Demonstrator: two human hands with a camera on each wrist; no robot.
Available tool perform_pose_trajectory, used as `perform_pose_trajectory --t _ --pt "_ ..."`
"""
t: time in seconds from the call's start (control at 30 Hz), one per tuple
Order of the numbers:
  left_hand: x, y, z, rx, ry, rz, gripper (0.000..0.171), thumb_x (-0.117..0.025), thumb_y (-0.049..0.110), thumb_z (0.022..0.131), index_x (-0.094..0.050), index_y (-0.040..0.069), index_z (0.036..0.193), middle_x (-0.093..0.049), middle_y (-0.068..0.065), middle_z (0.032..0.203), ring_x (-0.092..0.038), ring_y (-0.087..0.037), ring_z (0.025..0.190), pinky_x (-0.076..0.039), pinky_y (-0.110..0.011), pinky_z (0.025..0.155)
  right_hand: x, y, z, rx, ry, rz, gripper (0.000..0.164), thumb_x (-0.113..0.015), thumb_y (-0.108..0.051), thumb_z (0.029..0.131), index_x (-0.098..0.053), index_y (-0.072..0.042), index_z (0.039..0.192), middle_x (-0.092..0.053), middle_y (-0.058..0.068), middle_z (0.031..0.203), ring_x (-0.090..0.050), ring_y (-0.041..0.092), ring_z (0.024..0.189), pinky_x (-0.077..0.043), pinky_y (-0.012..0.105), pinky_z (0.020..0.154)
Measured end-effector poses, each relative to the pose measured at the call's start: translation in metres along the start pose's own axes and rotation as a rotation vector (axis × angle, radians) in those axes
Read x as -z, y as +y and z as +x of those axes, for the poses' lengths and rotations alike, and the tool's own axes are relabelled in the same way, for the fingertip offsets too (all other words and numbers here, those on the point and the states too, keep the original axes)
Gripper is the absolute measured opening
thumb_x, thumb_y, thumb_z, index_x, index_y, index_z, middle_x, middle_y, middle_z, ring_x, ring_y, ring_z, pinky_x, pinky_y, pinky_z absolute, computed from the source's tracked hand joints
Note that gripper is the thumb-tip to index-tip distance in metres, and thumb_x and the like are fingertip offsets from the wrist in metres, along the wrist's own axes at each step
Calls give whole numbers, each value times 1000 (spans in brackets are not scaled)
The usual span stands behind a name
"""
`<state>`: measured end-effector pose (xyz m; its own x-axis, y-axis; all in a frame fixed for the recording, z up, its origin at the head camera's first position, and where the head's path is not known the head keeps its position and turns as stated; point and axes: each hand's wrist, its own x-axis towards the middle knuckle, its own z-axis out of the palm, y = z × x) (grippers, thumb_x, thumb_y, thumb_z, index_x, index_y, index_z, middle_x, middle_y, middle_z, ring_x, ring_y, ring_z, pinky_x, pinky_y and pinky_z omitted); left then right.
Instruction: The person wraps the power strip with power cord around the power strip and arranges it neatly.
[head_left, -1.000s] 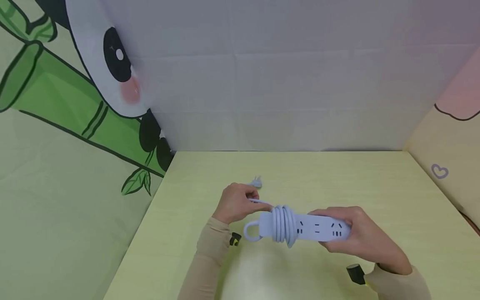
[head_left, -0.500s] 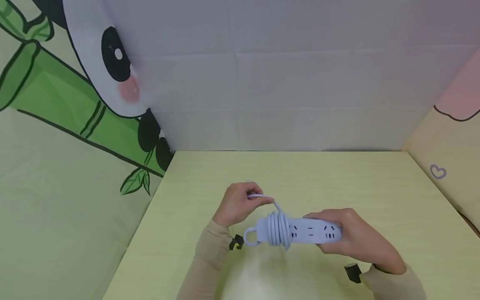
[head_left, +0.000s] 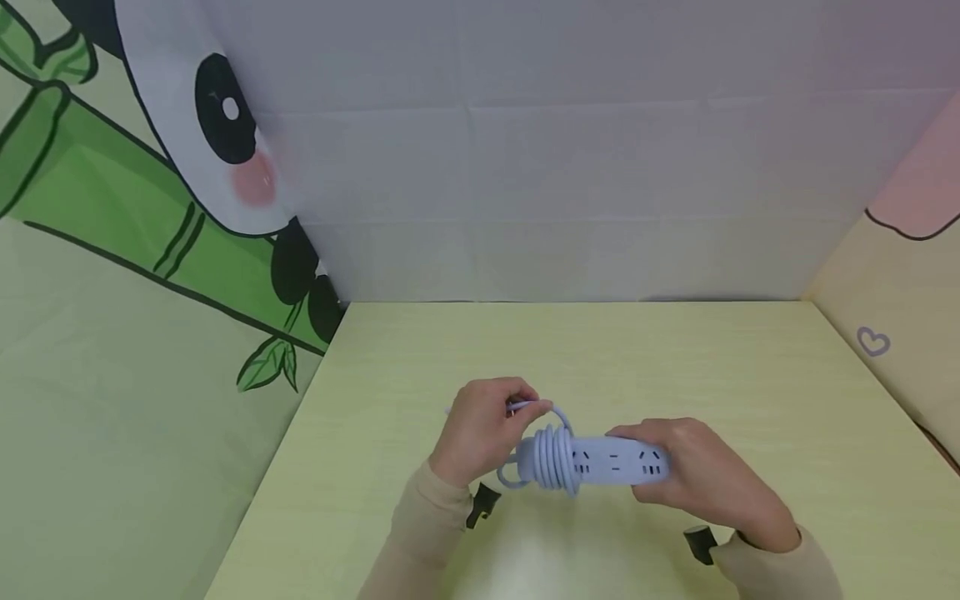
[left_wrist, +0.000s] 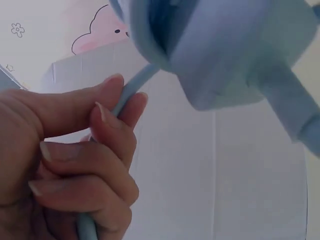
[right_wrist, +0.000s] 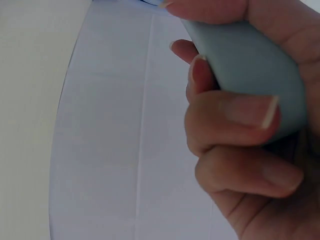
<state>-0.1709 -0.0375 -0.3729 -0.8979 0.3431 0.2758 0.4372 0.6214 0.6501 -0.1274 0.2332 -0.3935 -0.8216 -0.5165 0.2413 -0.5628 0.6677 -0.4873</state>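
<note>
A white power strip is held above the table, its socket face turned up toward the head camera. My right hand grips its right end, and the right wrist view shows the fingers curled round the casing. Several turns of white cord wrap the strip's left part. Between thumb and forefinger my left hand pinches the loose stretch of cord, which arches up from the coil. In the left wrist view the cord also passes through the other curled fingers. The plug cannot be made out.
The pale yellow table spreads beneath both hands. A grey-white panel rises at its back edge, with printed cloths at the left and right sides. A small dark camera mount sits at each wrist.
The left hand has moved slightly right and down, drawing the cord into an arch over the coil. The strip and right hand have shifted left. The plug, visible earlier behind the left hand, has gone from sight.
</note>
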Motion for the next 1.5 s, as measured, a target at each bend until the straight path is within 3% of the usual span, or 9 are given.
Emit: perform_pose_trajectory --t 0.3,0.53,0.77,0.93,1.17,1.37,1.5 --pt "-9 18 -9 -49 44 25 11 -72 17 95 -77 8 94 -76 -3 87 -59 -5 64 -48 -16 59 -6 -4 5 -92 86 -181 53 -90 -11 63 -75 -18 113 -73 -8 94 -61 5 74 -49 25 63" --pt "-13 23 -13 -94 53 29 13 -69 14 97 -76 4 99 -76 -6 92 -62 -7 69 -46 -15 60 -7 -2 9 -188 134 -154 48 -88 -9 66 -75 -15 112 -76 0 98 -61 8 73 -47 27 62" --pt "-11 25 -15 -167 41 21 15 -65 14 100 -75 3 98 -72 -2 83 -50 -5 63 -41 -15 58 -7 2 8 -193 239 -169 45 -83 -8 67 -76 -12 111 -77 5 98 -60 10 71 -45 25 60" --pt "-9 27 -17 -147 14 14 14 -65 13 99 -75 2 101 -70 -3 80 -44 -3 58 -36 -14 50 -10 2 8 -169 286 -178 48 -86 -8 66 -75 -12 112 -76 6 96 -60 10 70 -45 24 59" --pt "-7 29 -19 -110 -25 -43 19 -64 17 101 -75 3 108 -70 -1 76 -46 0 54 -41 -15 50 -12 2 10 -141 421 -179 50 -87 -3 63 -76 -11 111 -76 5 90 -59 12 67 -46 26 57" --pt "-7 31 -19 -129 -36 -78 22 -59 19 103 -73 7 91 -51 7 58 -38 1 49 -32 -14 47 -10 5 14 -204 533 -152 49 -87 -2 64 -75 -6 111 -76 14 91 -63 20 68 -46 28 57" --pt "-7 33 -18 -126 -78 -129 26 -58 20 105 -69 9 84 -44 8 57 -33 2 46 -27 -15 46 -8 8 15 -224 607 -116 48 -86 0 64 -75 -4 111 -76 18 92 -64 25 69 -46 29 58"
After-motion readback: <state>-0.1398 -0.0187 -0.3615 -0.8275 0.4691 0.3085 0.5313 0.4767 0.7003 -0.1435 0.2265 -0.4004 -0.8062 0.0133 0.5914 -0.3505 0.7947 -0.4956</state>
